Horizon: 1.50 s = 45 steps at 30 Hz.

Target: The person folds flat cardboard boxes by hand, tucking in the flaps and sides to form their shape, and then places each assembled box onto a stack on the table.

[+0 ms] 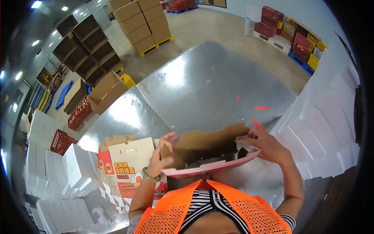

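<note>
A partly folded cardboard box (212,142) stands in front of my body, brown inside, with a pink-red outer edge along its near side. At its left end, my left hand (161,156) has thumb and fingers curled around the end flap; a green bangle circles that wrist. My right hand (265,145) grips the right end, fingers bent over the corner and flap. A small red strip (257,124) shows at the right index finger. Left of the box lies a stack of flat printed cartons (130,156), partly behind my left forearm.
The metal table (218,85) carries red scraps (261,108). White foam boxes or lids are stacked at the right (319,124) and left (76,165). Beyond stand brown cartons on a pallet (142,25), open cartons (89,48) and red crates (302,46).
</note>
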Each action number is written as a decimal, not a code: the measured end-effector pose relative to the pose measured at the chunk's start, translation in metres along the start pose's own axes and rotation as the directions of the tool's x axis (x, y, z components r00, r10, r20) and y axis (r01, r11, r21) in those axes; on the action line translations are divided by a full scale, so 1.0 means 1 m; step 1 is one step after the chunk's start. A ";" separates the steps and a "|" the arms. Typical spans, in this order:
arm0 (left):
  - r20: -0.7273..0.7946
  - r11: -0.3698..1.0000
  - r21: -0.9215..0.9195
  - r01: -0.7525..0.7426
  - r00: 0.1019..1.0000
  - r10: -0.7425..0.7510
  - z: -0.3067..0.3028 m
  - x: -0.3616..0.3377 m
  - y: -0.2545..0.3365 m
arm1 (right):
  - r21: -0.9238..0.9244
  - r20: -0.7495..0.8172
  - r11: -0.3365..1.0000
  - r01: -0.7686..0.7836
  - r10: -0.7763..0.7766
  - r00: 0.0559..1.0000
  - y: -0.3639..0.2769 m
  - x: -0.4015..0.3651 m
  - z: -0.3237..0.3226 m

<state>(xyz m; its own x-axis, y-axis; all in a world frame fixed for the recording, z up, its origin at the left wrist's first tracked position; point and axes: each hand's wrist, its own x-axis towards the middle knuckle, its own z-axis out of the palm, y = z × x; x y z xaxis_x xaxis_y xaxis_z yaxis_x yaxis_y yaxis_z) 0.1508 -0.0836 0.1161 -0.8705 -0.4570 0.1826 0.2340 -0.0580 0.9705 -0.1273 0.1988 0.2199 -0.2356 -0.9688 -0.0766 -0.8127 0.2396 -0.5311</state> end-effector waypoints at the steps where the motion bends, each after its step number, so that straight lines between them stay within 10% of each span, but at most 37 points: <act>1: -0.054 0.997 0.060 0.040 0.998 -0.037 0.003 -0.001 0.008 | -0.089 0.084 0.996 -0.012 0.020 0.996 -0.003 0.002 -0.005; 5: -0.359 0.939 0.235 -0.250 0.876 0.323 0.036 0.005 0.025 | -0.290 0.186 0.941 0.176 -0.125 0.975 0.011 0.007 -0.001; 8: -0.196 0.826 0.316 -0.467 0.820 0.538 0.020 0.006 0.010 | -0.386 0.104 0.890 0.242 -0.218 0.970 0.018 0.007 0.003; 13: 0.045 0.884 0.356 -0.303 0.950 0.308 0.010 -0.003 0.042 | -0.494 0.274 0.657 0.569 -0.503 0.820 -0.003 0.006 0.003; 17: 0.223 0.981 0.144 -0.130 0.970 0.096 -0.020 0.000 0.056 | -0.583 0.361 0.608 0.538 -0.400 0.843 -0.004 0.006 0.008; 19: 0.379 0.868 0.404 -0.287 0.917 0.127 -0.025 0.003 0.062 | -0.583 0.305 0.642 0.498 -0.395 0.867 0.004 0.008 0.009; 21: 0.297 0.920 0.349 -0.181 0.952 0.075 -0.020 -0.001 0.058 | -0.590 0.259 0.662 0.463 -0.389 0.884 0.008 0.003 0.012; 24: 0.130 0.928 0.350 -0.124 0.988 0.084 -0.018 -0.004 0.050 | -0.362 -0.329 0.931 0.048 -0.176 0.928 0.013 -0.014 0.039; 26: 0.047 0.931 0.349 -0.108 0.994 0.098 0.004 -0.002 0.047 | -0.140 -0.759 0.990 -0.020 -0.094 0.644 0.027 -0.018 0.063; 33: -0.188 0.802 0.595 -0.056 0.960 0.207 0.042 0.019 0.040 | 0.070 -0.893 0.998 -0.007 0.066 0.445 0.013 -0.019 0.089; 40: -0.535 0.988 0.141 0.060 0.845 0.025 0.049 0.008 0.019 | -0.008 -0.821 0.992 -0.125 0.065 0.567 -0.002 -0.008 0.087; 45: -0.608 0.976 -0.219 -0.012 0.783 -0.127 0.048 -0.001 0.016 | 0.401 -0.702 0.914 -0.062 0.350 0.620 -0.014 -0.009 0.076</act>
<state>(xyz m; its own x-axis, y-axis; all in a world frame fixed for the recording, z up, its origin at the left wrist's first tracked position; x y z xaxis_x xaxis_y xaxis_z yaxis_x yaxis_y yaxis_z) 0.1344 -0.0421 0.1392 -0.4482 -0.8907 -0.0760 0.3337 -0.2455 0.9101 -0.0736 0.1993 0.1636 -0.8051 -0.4721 0.3590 -0.5144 0.2543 -0.8190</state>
